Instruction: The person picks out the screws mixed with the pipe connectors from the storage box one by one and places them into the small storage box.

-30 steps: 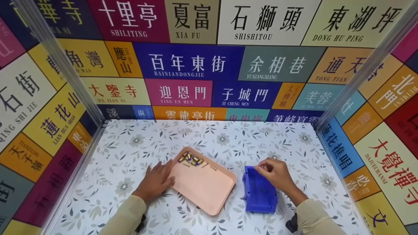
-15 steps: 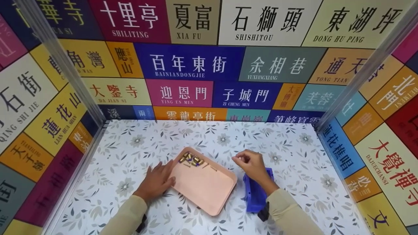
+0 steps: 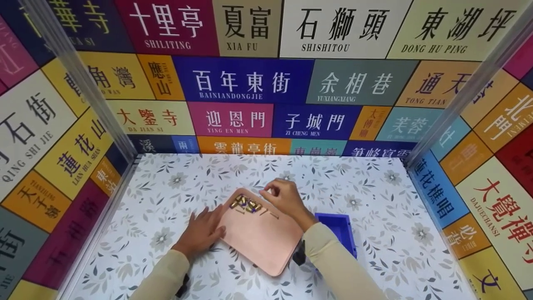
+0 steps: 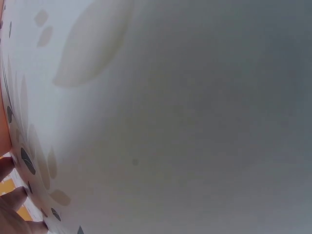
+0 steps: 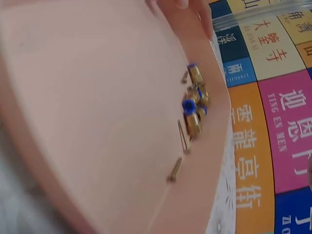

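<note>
I am resting my left hand (image 3: pixel 202 233) flat, fingers straight, against the left edge of the pink tray (image 3: pixel 262 246) on the table (image 3: pixel 166 200). My right hand (image 3: pixel 283 200) is hovering over the brass fittings (image 3: pixel 245 204) at the tray's far corner, fingertips pinched narrow; whether that grip is holding anything, I cannot tell. The blue bin (image 3: pixel 339 227) is sitting just right of the tray.

Both arms wear long beige sleeves, plain fabric, no print or logo, cuffs ending at the wrists. Left hand (image 3: pixel 201 233) and right hand (image 3: pixel 284 199) are bare: no gloves, rings or watch visible. A small black device sits under each wrist, partly hidden by the cuff; straps not discernible. Left wrist view shows only fingertips (image 4: pixel 9 204) at the frame edge, nothing worn on them.
</note>
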A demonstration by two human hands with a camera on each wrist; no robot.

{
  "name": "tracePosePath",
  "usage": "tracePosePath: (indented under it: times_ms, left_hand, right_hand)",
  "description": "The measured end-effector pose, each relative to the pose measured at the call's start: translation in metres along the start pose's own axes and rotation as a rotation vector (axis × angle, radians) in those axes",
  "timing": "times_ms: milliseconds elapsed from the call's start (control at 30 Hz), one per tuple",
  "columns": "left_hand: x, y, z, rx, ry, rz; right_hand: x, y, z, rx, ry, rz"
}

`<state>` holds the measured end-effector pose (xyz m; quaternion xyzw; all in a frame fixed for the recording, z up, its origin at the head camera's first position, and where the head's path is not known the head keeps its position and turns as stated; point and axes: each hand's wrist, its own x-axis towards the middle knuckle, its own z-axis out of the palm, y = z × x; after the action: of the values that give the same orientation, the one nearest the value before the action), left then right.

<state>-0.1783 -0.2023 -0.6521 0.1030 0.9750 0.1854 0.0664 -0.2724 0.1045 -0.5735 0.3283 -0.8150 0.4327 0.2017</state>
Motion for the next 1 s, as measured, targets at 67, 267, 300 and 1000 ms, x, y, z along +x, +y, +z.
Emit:
tracePosePath:
  times_ms: [67,267,300,1000]
  left_hand:
    - [0.000,-0.001,0.000,0.002,0.003,0.008]
    - [0.001,-0.002,0.000,0.017,0.019,0.044]
    - [0.001,-0.001,0.000,0.017,0.017,0.040]
    - [-0.001,-0.003,0.001,-0.001,0.003,0.019]
  right_hand:
    - [0.004,-0.003,0.011,-0.007,-0.024,-0.001]
    - [0.009,-0.004,0.039,-0.015,-0.084,0.042]
    - [0.009,-0.003,0.043,-0.012,-0.091,0.054]
    - [-0.015,0.012,0.103,-0.095,-0.209,0.081]
